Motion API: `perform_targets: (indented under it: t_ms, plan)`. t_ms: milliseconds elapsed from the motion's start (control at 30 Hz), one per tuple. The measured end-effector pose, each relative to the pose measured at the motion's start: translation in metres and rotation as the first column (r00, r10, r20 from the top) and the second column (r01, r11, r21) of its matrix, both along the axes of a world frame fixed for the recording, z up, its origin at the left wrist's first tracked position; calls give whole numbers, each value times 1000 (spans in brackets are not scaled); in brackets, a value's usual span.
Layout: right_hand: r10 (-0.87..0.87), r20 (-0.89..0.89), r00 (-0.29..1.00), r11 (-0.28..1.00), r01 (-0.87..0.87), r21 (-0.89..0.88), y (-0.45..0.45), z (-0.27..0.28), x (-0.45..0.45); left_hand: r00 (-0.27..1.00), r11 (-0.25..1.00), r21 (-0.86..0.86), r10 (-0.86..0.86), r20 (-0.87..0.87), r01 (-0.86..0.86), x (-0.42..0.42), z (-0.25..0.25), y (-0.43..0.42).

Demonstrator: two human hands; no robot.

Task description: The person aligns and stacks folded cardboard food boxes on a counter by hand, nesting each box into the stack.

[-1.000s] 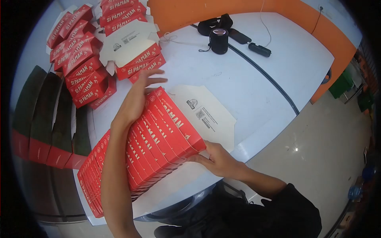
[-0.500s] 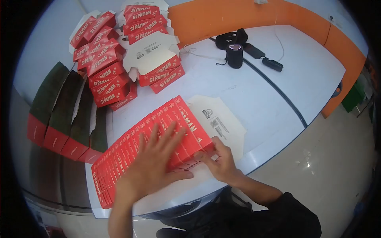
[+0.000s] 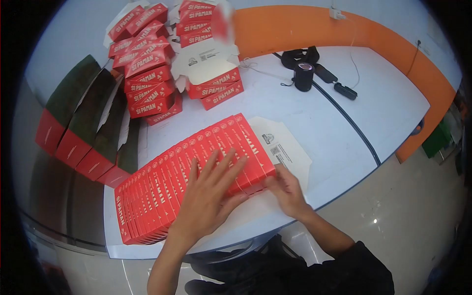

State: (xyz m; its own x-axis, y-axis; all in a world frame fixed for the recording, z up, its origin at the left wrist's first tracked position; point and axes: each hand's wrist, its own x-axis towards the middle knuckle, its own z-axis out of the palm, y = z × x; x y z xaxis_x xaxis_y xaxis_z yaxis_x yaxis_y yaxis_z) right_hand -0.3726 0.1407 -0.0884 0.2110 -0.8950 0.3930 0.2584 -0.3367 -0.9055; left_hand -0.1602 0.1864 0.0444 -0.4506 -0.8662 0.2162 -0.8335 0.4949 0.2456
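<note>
A long row of flat red cartons [image 3: 147, 201] printed "SI PAMAN" stands packed face to face on the white table. My left hand [image 3: 206, 196] lies across the top of the row, fingers spread, holding nothing. At the row's right end my right hand [image 3: 291, 194] has its thumb and bent fingers around the corner of the last red carton [image 3: 248, 142]. Part of that hand's grip is hidden. A cream-coloured carton panel [image 3: 285, 145] with printed text lies flat beyond this end, partly covered by the row.
Red boxes [image 3: 150, 78] are piled at the back left, and a blurred red-and-white shape [image 3: 223, 22] shows beside them. Larger red-and-green boxes [image 3: 78, 152] stand at the left edge. A black cylindrical speaker [image 3: 304, 77], a black cable [image 3: 344, 118] and small black devices lie farther back.
The view has shifted slightly. My left hand stays spread on the row, and my right hand remains at its end corner with the thumb moved. A blurred red-and-white shape has appeared by the piled boxes.
</note>
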Motion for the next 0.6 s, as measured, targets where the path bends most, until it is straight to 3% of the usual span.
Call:
perform_targets:
  t_ms: [100, 167, 267, 300, 400, 500, 533, 600]
  plan:
    - [60, 76, 995, 995, -66, 80, -16, 20, -27, 990, 979, -153, 130, -59, -138, 47, 13, 27]
    - [111, 1, 994, 987, -110, 117, -41, 34, -54, 945, 925, -201, 302, -126, -322, 86, 16, 48]
    - [295, -276, 915, 955, -293, 47, -47, 56, -69, 790, 767, -204, 609, -71, -609, 152, 6, 77]
    - [270, -349, 897, 961, -273, 43, -43, 58, -64, 721, 702, -196, 693, -33, -684, 170, 0, 88]
    - [172, -502, 847, 980, -201, -4, -31, 47, -47, 596, 589, -95, 784, -173, -803, 211, -23, 122]
    - [192, -154, 969, 981, -193, 9, -55, 42, -47, 549, 610, 2, 714, -434, -793, 224, -45, 148]
    - [124, -113, 986, 992, -126, -5, -70, 44, -45, 502, 581, 14, 715, -486, -814, 219, -50, 154]
    - [-47, -70, 996, 996, 52, 76, -98, 71, -40, 576, 551, -184, 725, -377, -814, 207, -62, 164]
